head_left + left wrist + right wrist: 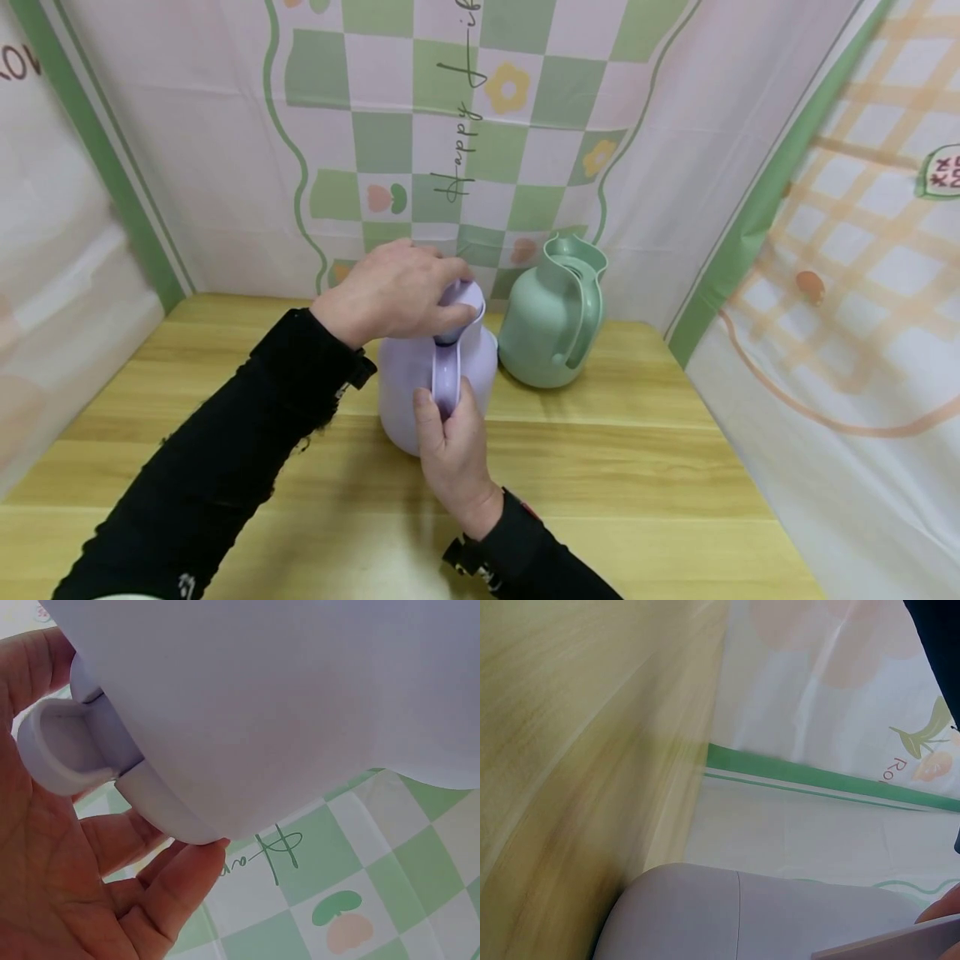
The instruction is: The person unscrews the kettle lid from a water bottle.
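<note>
A lavender insulated jug point(401, 387) stands on the wooden table, its handle point(447, 367) facing me. My left hand point(393, 287) reaches over the top and grips the lavender lid point(465, 293) at the jug's mouth. In the left wrist view, the fingers spread around the lid, and a curved lever tab point(64, 746) juts toward the palm. Lower down, my right hand point(453, 450) holds the handle, thumb along its near side. The right wrist view catches the jug's side point(675, 919) and only a bit of fingers at the right edge.
Just right of the lavender jug stands a similar green jug point(528, 329), handle toward me. The wooden table point(637, 475) is bordered by printed cloth walls, with a green checked panel point(382, 142) behind the jugs.
</note>
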### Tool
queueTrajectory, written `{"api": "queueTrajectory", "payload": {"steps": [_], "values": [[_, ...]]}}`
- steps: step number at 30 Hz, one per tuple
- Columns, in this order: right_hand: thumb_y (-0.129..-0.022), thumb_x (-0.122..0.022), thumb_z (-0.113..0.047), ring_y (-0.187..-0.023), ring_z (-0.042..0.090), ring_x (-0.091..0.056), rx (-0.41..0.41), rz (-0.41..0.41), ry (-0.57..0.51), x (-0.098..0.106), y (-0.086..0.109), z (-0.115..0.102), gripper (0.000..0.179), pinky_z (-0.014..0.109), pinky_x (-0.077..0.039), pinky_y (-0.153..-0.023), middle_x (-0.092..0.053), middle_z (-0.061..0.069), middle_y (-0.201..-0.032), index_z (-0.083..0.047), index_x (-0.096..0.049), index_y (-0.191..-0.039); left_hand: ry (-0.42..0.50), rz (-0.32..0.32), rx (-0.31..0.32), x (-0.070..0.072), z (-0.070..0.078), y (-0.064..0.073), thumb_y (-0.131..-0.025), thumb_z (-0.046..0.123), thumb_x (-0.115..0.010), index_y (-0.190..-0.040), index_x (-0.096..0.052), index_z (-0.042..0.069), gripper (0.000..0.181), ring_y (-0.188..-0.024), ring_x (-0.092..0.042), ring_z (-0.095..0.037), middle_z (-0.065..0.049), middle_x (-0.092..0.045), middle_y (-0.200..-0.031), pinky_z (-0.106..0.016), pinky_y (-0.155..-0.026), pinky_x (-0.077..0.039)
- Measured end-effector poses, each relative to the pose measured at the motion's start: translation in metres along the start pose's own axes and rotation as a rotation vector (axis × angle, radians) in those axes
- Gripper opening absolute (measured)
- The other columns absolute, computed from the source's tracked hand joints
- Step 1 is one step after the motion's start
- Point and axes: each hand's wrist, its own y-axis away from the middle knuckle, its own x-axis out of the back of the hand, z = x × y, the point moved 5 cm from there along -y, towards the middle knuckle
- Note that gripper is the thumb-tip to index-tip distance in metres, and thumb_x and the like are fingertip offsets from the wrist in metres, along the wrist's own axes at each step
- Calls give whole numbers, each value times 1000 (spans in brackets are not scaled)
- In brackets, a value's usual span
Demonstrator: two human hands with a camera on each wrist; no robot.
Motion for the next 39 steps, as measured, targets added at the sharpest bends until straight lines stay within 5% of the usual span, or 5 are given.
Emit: {"api": "queueTrajectory", "payload": {"steps": [19,27,39], "values": [[-107,-53,-10,-98,18,-60,3,-4,3,0,0,1,26,31,-52,-81,-60,13,-108,4,-51,-129,-67,16,128,0,-1,-2,-94,68,-58,-122,-68,20,57,-93,-63,-29,-6,-68,-103,-41,-73,-51],[-108,-51,-11,-104,20,-61,-26,-14,-25,0,-1,1,27,34,-53,-87,-60,15,-114,4,-49,-131,-119,62,126,0,0,-2,-93,76,-54,-114,-67,18,63,-78,-60,-24,-3,-61,-86,-37,-61,-46],[-107,-53,-11,-102,20,-62,-34,-2,-9,0,0,1,26,34,-54,-85,-60,14,-111,4,-50,-129,-89,27,132,-1,-6,-3,-97,76,-47,-130,-68,21,67,-86,-58,-26,-7,-67,-103,-39,-71,-49]]}}
